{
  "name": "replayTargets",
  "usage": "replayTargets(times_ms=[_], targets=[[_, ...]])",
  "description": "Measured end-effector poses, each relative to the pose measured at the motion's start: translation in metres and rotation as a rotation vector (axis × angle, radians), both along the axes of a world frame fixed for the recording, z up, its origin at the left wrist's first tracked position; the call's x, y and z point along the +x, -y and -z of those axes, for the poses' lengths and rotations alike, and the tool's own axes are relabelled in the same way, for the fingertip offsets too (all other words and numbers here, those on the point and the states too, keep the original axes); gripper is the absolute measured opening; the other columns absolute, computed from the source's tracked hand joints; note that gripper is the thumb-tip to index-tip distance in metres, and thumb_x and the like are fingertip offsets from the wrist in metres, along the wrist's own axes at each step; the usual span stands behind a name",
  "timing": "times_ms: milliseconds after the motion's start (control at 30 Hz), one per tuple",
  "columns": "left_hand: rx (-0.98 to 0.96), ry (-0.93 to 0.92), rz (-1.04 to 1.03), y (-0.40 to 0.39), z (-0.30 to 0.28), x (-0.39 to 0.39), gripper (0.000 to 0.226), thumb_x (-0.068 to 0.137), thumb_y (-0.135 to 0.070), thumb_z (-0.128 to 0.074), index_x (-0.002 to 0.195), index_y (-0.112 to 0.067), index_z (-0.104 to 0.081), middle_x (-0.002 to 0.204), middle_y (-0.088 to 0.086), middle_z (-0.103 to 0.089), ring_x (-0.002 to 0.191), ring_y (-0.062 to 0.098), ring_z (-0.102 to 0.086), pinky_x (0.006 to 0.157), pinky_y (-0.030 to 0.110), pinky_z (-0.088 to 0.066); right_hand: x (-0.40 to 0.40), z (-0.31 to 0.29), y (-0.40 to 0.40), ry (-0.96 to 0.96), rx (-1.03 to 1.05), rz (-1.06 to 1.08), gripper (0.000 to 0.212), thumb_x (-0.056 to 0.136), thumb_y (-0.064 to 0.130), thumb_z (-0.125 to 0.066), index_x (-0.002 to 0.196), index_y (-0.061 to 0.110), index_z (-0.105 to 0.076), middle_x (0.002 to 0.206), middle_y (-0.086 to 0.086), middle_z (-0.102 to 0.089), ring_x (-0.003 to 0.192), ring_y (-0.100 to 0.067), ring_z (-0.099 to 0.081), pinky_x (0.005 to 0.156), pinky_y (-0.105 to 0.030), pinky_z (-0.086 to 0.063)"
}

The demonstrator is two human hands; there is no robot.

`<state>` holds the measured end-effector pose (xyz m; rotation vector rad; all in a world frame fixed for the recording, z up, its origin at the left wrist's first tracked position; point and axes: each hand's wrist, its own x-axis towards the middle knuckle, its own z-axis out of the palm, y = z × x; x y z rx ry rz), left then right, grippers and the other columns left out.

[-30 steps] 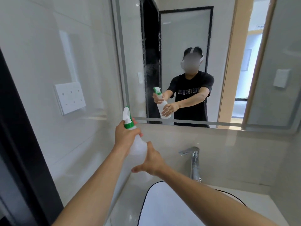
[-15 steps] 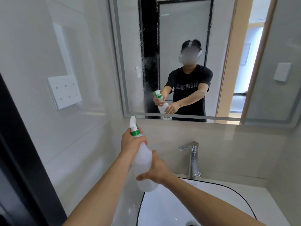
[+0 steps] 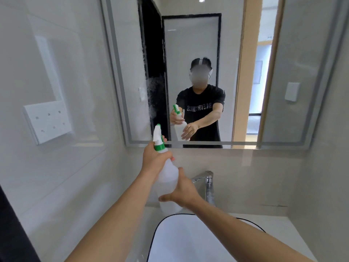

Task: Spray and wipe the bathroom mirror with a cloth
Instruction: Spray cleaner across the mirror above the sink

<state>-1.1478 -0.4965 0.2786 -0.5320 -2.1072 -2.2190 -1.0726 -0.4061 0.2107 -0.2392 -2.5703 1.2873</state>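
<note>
Lowered and drawn back since a moment ago, the spray bottle (image 3: 166, 174) now sits below the mirror (image 3: 245, 72), its long axis tilted up and away, nozzle toward the glass's wet left part. Left hand (image 3: 154, 159) holds a closed grip on the neck; right hand (image 3: 184, 192) cups the base above the basin (image 3: 188, 241). No cloth is visible
</note>
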Motion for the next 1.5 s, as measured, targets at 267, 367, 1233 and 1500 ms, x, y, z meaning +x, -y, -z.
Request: replayTargets(times_ms=[267, 367, 1233, 1500], targets=[[0.009, -0.161, 0.051, -0.02, -0.056, 0.003, 0.044, 0.061, 0.006, -0.072, 0.101, -0.011, -0.064, 0.097, 0.005, -0.066, 0.081, 0.033, -0.065, 0.064, 0.037, -0.06, -0.004, -0.044, -0.018, -0.15, 0.012, 0.067, 0.092, 0.058, 0.031, -0.093, 0.13, 0.019, -0.036, 0.111, 0.006, -0.054, 0.108, -0.019, -0.055, 0.078, -0.031, -0.044], [-0.018, -0.167, 0.074, -0.027, -0.061, 0.007, 0.046, 0.053, -0.002, -0.072, 0.097, -0.011, -0.063, 0.088, 0.005, -0.064, 0.077, 0.032, -0.063, 0.068, 0.044, -0.06, 0.0, -0.044, -0.022, -0.171, -0.02, 0.092, 0.092, 0.058, 0.031, -0.092, 0.13, 0.02, -0.036, 0.117, 0.004, -0.056, 0.11, -0.02, -0.055, 0.08, -0.031, -0.044], [-0.014, -0.146, 0.404, -0.153, -0.059, 0.058, 0.044, 0.047, -0.011, -0.077, 0.087, -0.018, -0.059, 0.087, 0.009, -0.061, 0.08, 0.032, -0.062, 0.071, 0.047, -0.06, 0.087, -0.052, -0.114, -0.121, 0.062, 0.431, 0.098, 0.06, 0.031, -0.092, 0.138, 0.022, -0.034, 0.127, -0.001, -0.056, 0.116, -0.023, -0.054, 0.089, -0.034, -0.048], [0.002, -0.176, 0.529, -0.188, -0.062, 0.087, 0.053, 0.066, 0.012, -0.074, 0.114, -0.006, -0.062, 0.111, 0.013, -0.06, 0.088, 0.023, -0.059, 0.058, 0.021, -0.056, 0.117, -0.051, -0.139, -0.131, 0.021, 0.513, 0.098, 0.061, 0.03, -0.092, 0.138, 0.023, -0.033, 0.125, 0.001, -0.055, 0.109, -0.018, -0.052, 0.084, -0.031, -0.045]])
